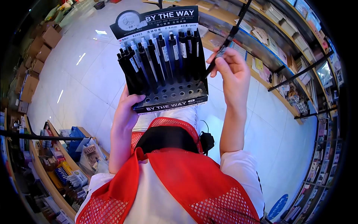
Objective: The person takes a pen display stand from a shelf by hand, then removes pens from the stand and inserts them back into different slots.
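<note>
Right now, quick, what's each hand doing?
Left hand: closed, holding the display box at its lower corner, thumb over the front edge.
Right hand: closed, fingers pinching a black mechanical pencil.

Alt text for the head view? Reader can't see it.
A left hand holds a BY THE WAY display box of mechanical pencils, its front holes vacant, while the right hand pinches one dark pencil near the box's right edge. The wearer has a red vest; stocked shelves line both sides.
</note>
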A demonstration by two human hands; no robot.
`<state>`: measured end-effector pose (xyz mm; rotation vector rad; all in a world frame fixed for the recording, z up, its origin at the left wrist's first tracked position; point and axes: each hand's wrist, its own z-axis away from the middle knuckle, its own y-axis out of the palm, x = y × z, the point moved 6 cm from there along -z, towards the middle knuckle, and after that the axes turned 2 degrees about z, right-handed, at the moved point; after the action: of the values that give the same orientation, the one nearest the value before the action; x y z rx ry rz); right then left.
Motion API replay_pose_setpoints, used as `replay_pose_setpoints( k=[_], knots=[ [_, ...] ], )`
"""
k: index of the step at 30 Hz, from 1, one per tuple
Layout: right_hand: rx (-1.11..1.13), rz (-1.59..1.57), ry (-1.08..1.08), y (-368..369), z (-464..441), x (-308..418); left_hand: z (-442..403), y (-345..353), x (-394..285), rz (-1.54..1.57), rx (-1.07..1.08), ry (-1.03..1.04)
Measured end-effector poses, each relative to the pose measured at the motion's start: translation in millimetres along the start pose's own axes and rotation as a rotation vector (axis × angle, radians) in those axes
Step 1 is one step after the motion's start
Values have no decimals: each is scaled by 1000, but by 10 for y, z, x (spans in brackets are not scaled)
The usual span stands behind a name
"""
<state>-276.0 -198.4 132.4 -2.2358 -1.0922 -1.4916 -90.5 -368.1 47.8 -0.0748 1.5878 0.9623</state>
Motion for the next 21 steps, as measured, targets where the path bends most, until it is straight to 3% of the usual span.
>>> replay_pose_setpoints(
  k=[12, 15, 21],
  knots=[
    [-16, 147, -36, -15, 433, 203, 143, 186, -18, -153, 69, -8],
    [-11, 247, 3, 54, 494, 175, 189, 169, -46, -146, 72, 21],
    [58, 648, -154, -118, 313, 326, -38, 358, -81, -117, 55, 67]
  ],
)
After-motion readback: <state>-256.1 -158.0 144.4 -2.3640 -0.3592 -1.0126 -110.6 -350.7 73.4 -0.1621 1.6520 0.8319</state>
